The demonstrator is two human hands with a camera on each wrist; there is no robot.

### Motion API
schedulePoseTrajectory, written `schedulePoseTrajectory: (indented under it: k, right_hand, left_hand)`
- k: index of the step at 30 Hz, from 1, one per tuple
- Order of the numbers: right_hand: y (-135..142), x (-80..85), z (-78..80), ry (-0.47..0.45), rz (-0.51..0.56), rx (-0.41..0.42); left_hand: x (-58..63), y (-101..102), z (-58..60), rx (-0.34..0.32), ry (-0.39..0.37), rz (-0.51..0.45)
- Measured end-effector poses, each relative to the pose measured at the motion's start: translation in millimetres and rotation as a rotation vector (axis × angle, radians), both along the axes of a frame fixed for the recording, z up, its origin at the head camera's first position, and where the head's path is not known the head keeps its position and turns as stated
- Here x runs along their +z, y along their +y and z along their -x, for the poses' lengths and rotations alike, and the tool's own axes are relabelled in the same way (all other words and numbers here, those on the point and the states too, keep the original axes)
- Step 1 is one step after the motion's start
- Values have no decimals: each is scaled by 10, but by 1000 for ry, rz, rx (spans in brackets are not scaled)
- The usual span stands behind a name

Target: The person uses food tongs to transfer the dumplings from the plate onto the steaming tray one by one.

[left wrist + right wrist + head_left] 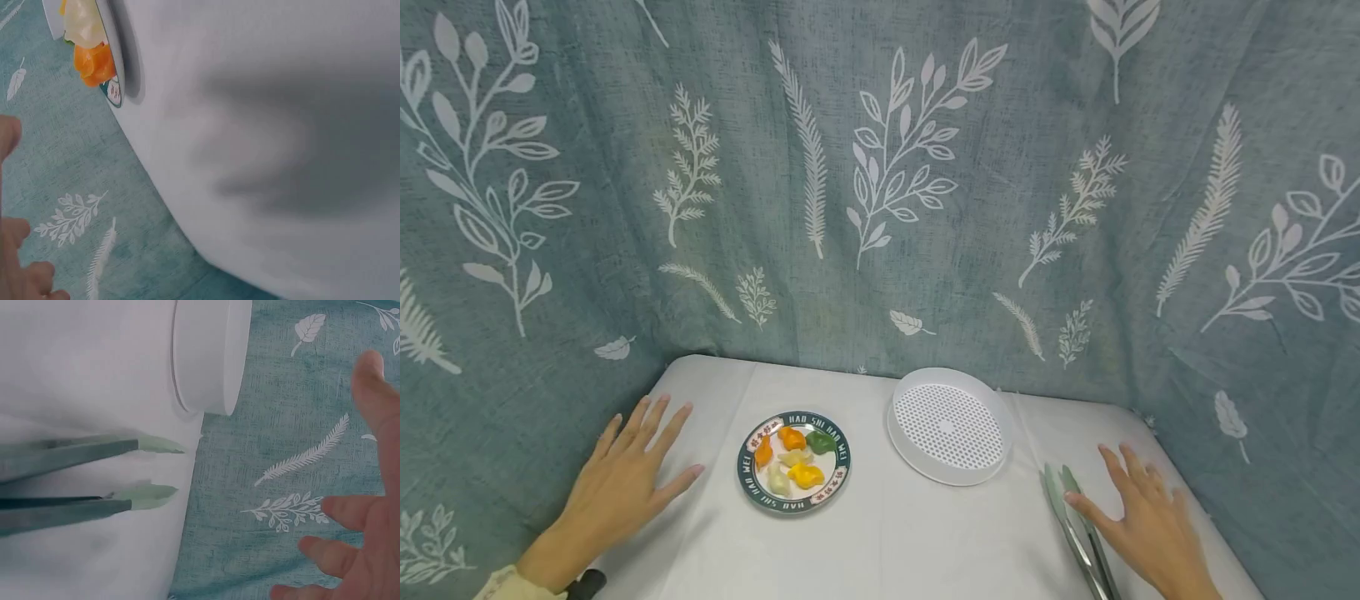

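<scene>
My left hand (621, 483) hovers over the left side of the white table, fingers spread, holding nothing. To its right lies a round plate (747, 487) with a dark green lettered rim. On that plate sit several dumpling-shaped pieces in orange, green, yellow and pale cream, among them a yellow dumpling (806, 476) and a green dumpling (820, 442). My right hand (1157, 525) is spread at the right, its thumb overlapping a pair of tongs (1078, 533) in the head view. The tongs have metal arms and pale green tips, which stand apart in the right wrist view.
A round white steamer tray (949, 425) with a perforated base stands at the back, right of the plate. Behind and beside the table (880, 533) hangs a blue-green curtain (760, 192) with white leaf prints. A dark band shows at my left wrist.
</scene>
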State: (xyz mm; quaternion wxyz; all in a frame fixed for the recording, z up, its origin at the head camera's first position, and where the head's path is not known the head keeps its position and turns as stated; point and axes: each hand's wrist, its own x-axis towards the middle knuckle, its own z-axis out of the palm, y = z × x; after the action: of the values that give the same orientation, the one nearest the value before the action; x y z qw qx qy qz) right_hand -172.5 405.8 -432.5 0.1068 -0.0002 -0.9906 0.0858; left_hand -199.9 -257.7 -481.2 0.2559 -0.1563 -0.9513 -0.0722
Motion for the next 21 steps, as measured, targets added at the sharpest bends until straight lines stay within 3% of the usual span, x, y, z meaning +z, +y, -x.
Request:
schedulePoseTrajectory:
  k: [7,10,17,21]
  right_hand:
    - [-66,-46,0,-67,79,-42]
    - [-105,-94,13,-96,100,-51]
    - [-147,-270,6,-104,136,-66]
    - [-121,-369,-14,-89,139,-82]
  left_hand:
    - [-73,144,30,-56,-11,-149]
    - [-95,227,26,-70,-50,-239]
    - [-186,378,45,21,-309,-420]
    - [-254,446,103,34,-416,-474]
